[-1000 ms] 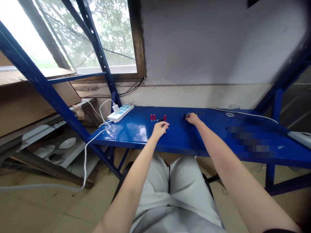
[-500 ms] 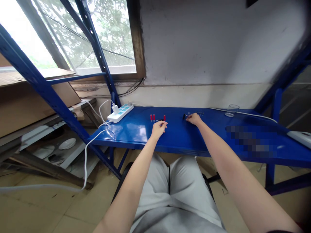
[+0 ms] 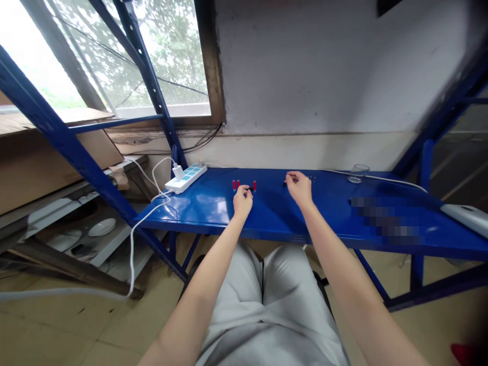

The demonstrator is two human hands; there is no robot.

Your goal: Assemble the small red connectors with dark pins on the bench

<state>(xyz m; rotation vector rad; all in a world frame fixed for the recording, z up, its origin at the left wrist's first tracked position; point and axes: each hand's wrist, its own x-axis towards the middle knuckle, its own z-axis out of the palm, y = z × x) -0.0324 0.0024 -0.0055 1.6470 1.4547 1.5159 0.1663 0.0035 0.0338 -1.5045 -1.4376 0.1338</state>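
Note:
My left hand [image 3: 243,201] is low over the blue tabletop, its fingers pinched at a small black piece [image 3: 250,188]. Short red cylinders stand around it: one red cylinder [image 3: 254,185] just right of the fingertips and two more red cylinders [image 3: 234,185] to the left. My right hand [image 3: 300,189] is further right, thumb and fingers pressed together; whatever is between them is too small to make out. Under its fingertips a small dark object [image 3: 284,183] shows on the table. Several tiny pale pieces [image 3: 312,179] lie behind the right hand, partly hidden.
A white power strip [image 3: 186,179] with a plug and white cable lies at the table's left end. Toward the back right stands a clear glass [image 3: 358,174], with a blurred-out patch in front of it. A white device [image 3: 467,216] is at the right edge. Blue shelf posts flank the table.
My right hand has lifted slightly and drawn back from the dark object, its fingers now raised above it. My left hand stays near the red cylinders. The whole view has shifted a little.

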